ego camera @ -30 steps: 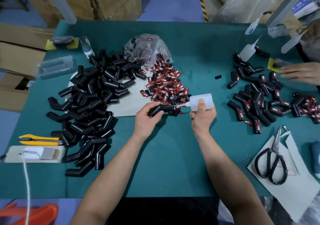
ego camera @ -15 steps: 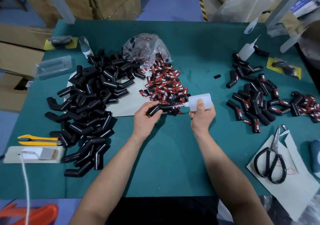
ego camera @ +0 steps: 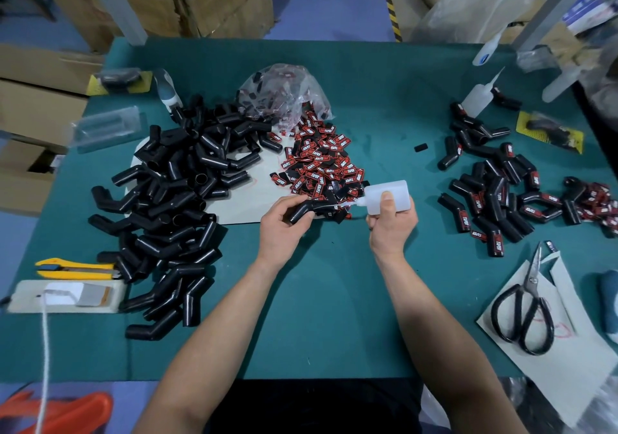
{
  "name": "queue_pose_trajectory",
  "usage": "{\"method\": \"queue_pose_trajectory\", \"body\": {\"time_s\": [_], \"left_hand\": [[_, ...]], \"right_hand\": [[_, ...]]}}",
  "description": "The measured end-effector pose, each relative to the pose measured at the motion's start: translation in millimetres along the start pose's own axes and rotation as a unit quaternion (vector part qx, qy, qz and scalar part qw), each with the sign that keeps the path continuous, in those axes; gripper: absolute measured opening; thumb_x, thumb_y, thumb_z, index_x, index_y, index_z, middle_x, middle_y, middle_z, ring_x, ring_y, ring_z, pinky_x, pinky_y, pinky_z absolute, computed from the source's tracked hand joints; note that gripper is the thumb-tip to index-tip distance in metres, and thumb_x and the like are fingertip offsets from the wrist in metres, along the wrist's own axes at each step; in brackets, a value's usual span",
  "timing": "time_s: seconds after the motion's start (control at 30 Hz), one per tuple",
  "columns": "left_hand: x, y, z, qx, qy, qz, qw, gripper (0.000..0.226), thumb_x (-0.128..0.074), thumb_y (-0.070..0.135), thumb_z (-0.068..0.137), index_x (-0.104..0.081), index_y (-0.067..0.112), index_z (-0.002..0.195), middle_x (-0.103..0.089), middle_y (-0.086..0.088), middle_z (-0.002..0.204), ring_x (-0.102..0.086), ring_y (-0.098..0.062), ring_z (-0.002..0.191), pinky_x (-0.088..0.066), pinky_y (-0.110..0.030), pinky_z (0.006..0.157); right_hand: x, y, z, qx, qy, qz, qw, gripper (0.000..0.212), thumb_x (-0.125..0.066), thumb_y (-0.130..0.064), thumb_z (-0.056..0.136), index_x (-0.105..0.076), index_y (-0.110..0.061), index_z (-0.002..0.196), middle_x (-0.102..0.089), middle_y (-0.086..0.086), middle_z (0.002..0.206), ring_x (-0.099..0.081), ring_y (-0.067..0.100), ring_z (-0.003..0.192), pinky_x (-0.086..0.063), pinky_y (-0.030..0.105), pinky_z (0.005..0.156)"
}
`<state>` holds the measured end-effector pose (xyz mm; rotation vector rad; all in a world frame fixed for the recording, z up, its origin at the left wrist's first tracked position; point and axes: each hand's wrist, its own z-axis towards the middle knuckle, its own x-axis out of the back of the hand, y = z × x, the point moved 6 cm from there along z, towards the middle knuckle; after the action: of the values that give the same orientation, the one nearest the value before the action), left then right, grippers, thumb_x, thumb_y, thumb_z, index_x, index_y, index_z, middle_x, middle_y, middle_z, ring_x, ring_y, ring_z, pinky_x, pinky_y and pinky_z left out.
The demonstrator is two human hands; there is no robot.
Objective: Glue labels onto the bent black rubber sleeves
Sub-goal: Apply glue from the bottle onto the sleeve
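My left hand [ego camera: 284, 224] grips a bent black rubber sleeve [ego camera: 306, 210] just above the green table, in front of a heap of red-and-black labels [ego camera: 319, 159]. My right hand [ego camera: 391, 221] holds a white glue bottle [ego camera: 388, 196] on its side, thumb on top, its thin nozzle touching the sleeve's right end. A big pile of plain black sleeves [ego camera: 174, 186] lies to the left. Sleeves with labels on them [ego camera: 491, 186] lie spread out at the right.
A clear bag of labels [ego camera: 284, 94] sits behind the heap. Scissors [ego camera: 523, 313] lie on white paper at the right. A yellow cutter [ego camera: 75, 268] and a white block with a cord [ego camera: 63, 296] are at the left. A second glue bottle [ego camera: 476, 97] stands at the back right.
Another person's hand at the far right edge has left the view. My two hands stay almost in place, nozzle still on the sleeve.
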<state>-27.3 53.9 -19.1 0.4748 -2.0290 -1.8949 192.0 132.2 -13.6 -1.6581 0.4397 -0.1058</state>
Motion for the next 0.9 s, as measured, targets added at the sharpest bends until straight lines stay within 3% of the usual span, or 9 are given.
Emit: {"method": "queue_pose_trajectory", "body": {"time_s": [0.17, 0.4, 0.47, 0.63, 0.73, 0.9], "left_hand": [[0.9, -1.5, 0.7, -0.003, 0.008, -0.002, 1.000, 0.039, -0.078, 0.019, 0.080, -0.076, 0.053, 0.099, -0.074, 0.015, 0.107, -0.070, -0.007, 0.097, -0.056, -0.024, 0.085], [1.7, -3.3, 2.1, -0.002, 0.007, -0.001, 1.000, 0.042, -0.078, 0.013, 0.083, -0.076, 0.052, 0.100, -0.073, -0.002, 0.112, -0.069, -0.006, 0.092, -0.057, -0.023, 0.079], [1.9, -3.5, 1.9, 0.002, 0.009, -0.002, 1.000, 0.041, -0.078, 0.015, 0.082, -0.076, 0.052, 0.100, -0.073, -0.002, 0.112, -0.069, -0.008, 0.091, -0.058, -0.026, 0.078], [0.2, -2.3, 1.3, -0.005, 0.008, 0.010, 1.000, 0.038, -0.079, 0.021, 0.080, -0.075, 0.052, 0.102, -0.073, -0.001, 0.114, -0.069, -0.018, 0.102, -0.056, -0.058, 0.096], [0.2, -1.6, 0.7, -0.010, 0.007, 0.015, 1.000, 0.032, -0.079, 0.031, 0.077, -0.075, 0.051, 0.103, -0.072, 0.003, 0.113, -0.069, -0.018, 0.104, -0.054, -0.061, 0.097], [0.4, -3.5, 0.3, -0.007, 0.005, 0.015, 1.000, 0.032, -0.078, 0.032, 0.078, -0.075, 0.051, 0.103, -0.073, 0.000, 0.115, -0.069, -0.023, 0.107, -0.053, -0.062, 0.098]], "right_hand": [[3.9, 0.9, 2.2, 0.001, 0.013, -0.008, 1.000, 0.031, -0.065, -0.045, 0.076, -0.054, -0.017, 0.082, -0.053, 0.011, 0.071, -0.046, 0.015, 0.047, -0.037, 0.022, 0.038], [5.5, 2.0, 4.7, 0.001, 0.025, 0.004, 1.000, 0.029, -0.066, -0.043, 0.076, -0.055, -0.016, 0.083, -0.053, 0.009, 0.069, -0.046, 0.015, 0.046, -0.036, 0.021, 0.038], [5.2, 2.2, 4.7, 0.001, 0.023, 0.005, 1.000, 0.029, -0.065, -0.044, 0.076, -0.056, -0.017, 0.083, -0.053, 0.010, 0.069, -0.046, 0.015, 0.046, -0.036, 0.021, 0.038], [2.2, 4.2, 3.9, 0.000, 0.011, 0.007, 1.000, 0.031, -0.066, -0.043, 0.076, -0.053, -0.015, 0.081, -0.051, 0.009, 0.069, -0.044, 0.012, 0.045, -0.035, 0.020, 0.038], [3.0, 3.3, 4.5, 0.004, 0.014, 0.002, 1.000, 0.030, -0.065, -0.044, 0.077, -0.053, -0.016, 0.081, -0.051, 0.010, 0.070, -0.044, 0.013, 0.045, -0.035, 0.021, 0.038], [5.0, 1.7, 5.9, 0.003, 0.018, 0.000, 1.000, 0.031, -0.065, -0.044, 0.077, -0.054, -0.016, 0.082, -0.052, 0.009, 0.069, -0.046, 0.013, 0.047, -0.036, 0.021, 0.038]]}}
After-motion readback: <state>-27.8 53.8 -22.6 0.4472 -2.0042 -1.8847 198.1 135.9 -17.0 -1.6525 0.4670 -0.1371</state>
